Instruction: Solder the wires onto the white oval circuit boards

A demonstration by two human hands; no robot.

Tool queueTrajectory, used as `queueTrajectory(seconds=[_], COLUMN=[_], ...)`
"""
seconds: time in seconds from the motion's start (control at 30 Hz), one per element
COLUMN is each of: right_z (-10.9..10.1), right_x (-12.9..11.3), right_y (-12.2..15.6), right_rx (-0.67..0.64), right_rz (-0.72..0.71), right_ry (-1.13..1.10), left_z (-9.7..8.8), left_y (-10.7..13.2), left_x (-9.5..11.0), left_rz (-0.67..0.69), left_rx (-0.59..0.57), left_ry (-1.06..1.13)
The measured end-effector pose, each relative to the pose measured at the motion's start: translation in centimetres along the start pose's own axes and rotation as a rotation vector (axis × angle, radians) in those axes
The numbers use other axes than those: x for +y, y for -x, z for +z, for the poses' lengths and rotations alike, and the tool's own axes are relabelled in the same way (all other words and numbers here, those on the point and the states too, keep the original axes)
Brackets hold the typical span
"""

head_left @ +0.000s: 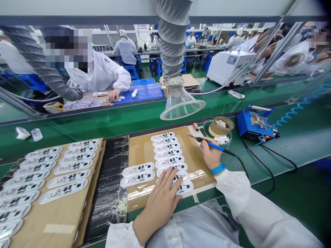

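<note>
On the green tabletop lies a brown cardboard sheet carrying white oval circuit boards. Your left hand rests flat, fingers spread, on the nearest boards. Your right hand grips a blue-handled soldering iron, tip near the farthest board.

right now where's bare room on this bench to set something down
Bare cardboard lies left of the middle column of circuit boards, above the two side boards. The green belt behind it is open up to the fume hood. Crowded: the rows of boards on the left, and around the right hand, soldering iron, solder spool and soldering station.
</note>
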State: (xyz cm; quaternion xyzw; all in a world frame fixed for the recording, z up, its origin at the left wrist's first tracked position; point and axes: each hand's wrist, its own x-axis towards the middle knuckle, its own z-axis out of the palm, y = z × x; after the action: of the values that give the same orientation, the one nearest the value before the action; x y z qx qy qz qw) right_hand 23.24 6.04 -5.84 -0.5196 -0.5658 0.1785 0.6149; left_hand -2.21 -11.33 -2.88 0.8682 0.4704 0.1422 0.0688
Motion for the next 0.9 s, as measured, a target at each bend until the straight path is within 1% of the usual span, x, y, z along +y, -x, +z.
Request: queueTrajectory(seconds=[0.13, 0.53, 0.63, 0.8, 0.9], right_z=[0.0, -0.1, -0.1, -0.3, -0.5], right_x=[-0.5, -1.2, -1.3, -1.5, -1.8], right_y=[0.0, 0.1, 0.0, 0.1, 0.2], right_rx=[0.030, 0.019, 0.026, 0.023, 0.020], right_rz=[0.043, 0.125, 0.138, 0.146, 0.146], right_ry=[-0.030, -0.112, -0.127, -0.144, -0.164], left_z=[-0.2, 0.2, 0.1, -0.1, -0.4], left_y=[-0.1, -0.4, -0.5, -0.6, -0.6], left_x=[0.1, 0.4, 0.5, 0.7, 0.9], left_rz=[-0.014, 0.009, 0.017, 0.015, 0.012], left_rx=[-0.011, -0.021, -0.041, -0.042, -0.075], left_ry=[-0.026, -0.086, -0.081, -0.119, -0.131])
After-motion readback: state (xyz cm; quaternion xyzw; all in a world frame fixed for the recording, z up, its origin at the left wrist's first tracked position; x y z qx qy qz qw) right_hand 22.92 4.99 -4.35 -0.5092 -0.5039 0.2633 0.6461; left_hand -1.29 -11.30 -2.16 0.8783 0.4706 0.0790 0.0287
